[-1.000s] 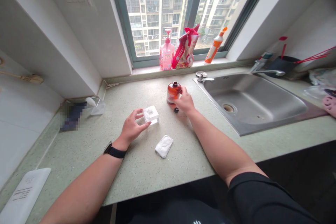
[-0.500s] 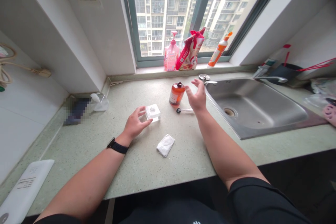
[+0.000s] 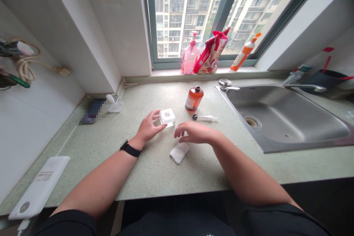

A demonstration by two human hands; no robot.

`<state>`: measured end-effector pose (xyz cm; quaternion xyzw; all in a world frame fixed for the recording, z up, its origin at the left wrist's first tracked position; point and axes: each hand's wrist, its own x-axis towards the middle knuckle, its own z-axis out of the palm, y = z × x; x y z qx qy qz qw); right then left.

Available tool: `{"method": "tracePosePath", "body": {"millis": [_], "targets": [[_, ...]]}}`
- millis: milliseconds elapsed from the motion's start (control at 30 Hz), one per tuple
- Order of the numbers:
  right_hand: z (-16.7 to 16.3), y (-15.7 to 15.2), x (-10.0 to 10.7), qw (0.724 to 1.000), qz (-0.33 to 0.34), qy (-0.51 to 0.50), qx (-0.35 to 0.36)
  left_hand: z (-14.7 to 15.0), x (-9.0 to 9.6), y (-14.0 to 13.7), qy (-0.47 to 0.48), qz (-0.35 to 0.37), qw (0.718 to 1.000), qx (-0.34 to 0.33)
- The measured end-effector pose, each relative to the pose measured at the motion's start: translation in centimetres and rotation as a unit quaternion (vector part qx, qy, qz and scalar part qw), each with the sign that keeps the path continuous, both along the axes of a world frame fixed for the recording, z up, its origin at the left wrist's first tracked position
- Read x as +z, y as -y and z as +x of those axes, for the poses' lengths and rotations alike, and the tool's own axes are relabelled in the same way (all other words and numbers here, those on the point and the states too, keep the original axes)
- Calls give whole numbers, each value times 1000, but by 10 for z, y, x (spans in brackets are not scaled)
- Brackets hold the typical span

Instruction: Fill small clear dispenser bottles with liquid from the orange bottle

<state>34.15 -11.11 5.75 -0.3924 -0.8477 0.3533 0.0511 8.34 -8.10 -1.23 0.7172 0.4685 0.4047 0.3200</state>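
Note:
My left hand point(image 3: 151, 127) is closed round the near left sides of a clear square glass bottle point(image 3: 167, 117) standing on the counter. Its thumb rests at the front and its fingers lie behind. Just right of the bottle hangs my right hand point(image 3: 193, 132), fingers loosely bent and apart, holding nothing. Below it lies a folded white tissue point(image 3: 179, 154), partly covered by the fingertips. An amber bottle point(image 3: 194, 99) with a white label and an uncapped neck stands farther back. In front of that bottle lies a dropper point(image 3: 206, 117) with a black cap.
A steel sink point(image 3: 287, 118) is set into the counter at right. On the sill stand a pink pump bottle point(image 3: 190, 58), a red bag point(image 3: 211, 53) and an orange-white bottle point(image 3: 243, 56). A white power bank point(image 3: 41, 184) lies at left, near a blurred dark object point(image 3: 93, 110).
My right hand has come down and toward me, from beside the amber bottle to above the tissue. The left hand stays on the glass bottle. The view has shifted slightly left.

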Motion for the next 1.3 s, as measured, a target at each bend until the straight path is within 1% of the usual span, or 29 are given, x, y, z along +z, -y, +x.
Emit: {"method": "tracePosePath", "body": {"millis": [167, 333, 400, 433, 500, 533, 567, 600, 667, 700, 733, 767, 800, 833, 867, 933, 1000, 1067, 1100, 1133, 1200, 1267, 1300], "targets": [[-10, 1, -10, 998, -1, 64, 12, 0, 2, 0, -7, -10, 1000, 1], [-11, 0, -15, 997, 5, 73, 31, -1, 3, 1, -10, -15, 1000, 3], [-7, -1, -13, 998, -6, 51, 25, -1, 2, 1, -10, -16, 1000, 2], [-4, -2, -11, 999, -20, 23, 21, -1, 2, 1, -9, -16, 1000, 2], [2, -6, -9, 994, -71, -81, 3, -1, 2, 1, -10, -15, 1000, 2], [4, -9, -8, 983, -103, -152, -13, -1, 2, 1, -11, -15, 1000, 2], [6, -12, -8, 964, -132, -229, -38, -1, 2, 1, -11, -16, 1000, 2], [7, -15, -8, 937, -153, -306, -74, -1, 3, 1, -11, -19, 1000, 2], [7, -21, -10, 867, -171, -434, -172, -1, 3, 1, -11, -25, 1000, 1], [7, -23, -12, 830, -173, -480, -224, -1, 4, 1, -10, -27, 1000, 1], [6, -25, -13, 795, -175, -513, -271, -1, 4, 1, -10, -28, 1000, 0], [5, -27, -15, 767, -182, -534, -305, -1, 4, 1, -11, -27, 1000, 0], [4, -28, -17, 748, -193, -544, -327, -1, 5, 1, -11, -26, 1000, 1], [2, -28, -18, 738, -207, -547, -337, 0, 5, 1, -12, -24, 1000, 1], [2, -28, -20, 733, -222, -545, -340, 0, 4, 1, -12, -23, 1000, 1], [0, -29, -24, 730, -246, -539, -341, 0, 4, 1, -11, -18, 1000, 2], [0, -30, -28, 725, -251, -535, -353, 0, 4, 1, -12, -13, 1000, 1], [-1, -32, -32, 730, -231, -529, -365, 0, 4, 1, -14, -9, 1000, -1], [-1, -34, -34, 740, -212, -523, -367, 0, 4, 1, -15, -7, 1000, -1], [-1, -34, -36, 754, -185, -512, -367, -1, 4, 1, -18, -3, 1000, -3], [-1, -35, -39, 792, -109, -479, -362, -1, 5, 2, -22, 13, 1000, -6], [-2, -34, -41, 827, -3, -432, -360, -1, 5, 3, -26, 37, 999, -9], [-2, -32, -41, 838, 58, -407, -357, -1, 4, 3, -27, 50, 998, -12]]}}
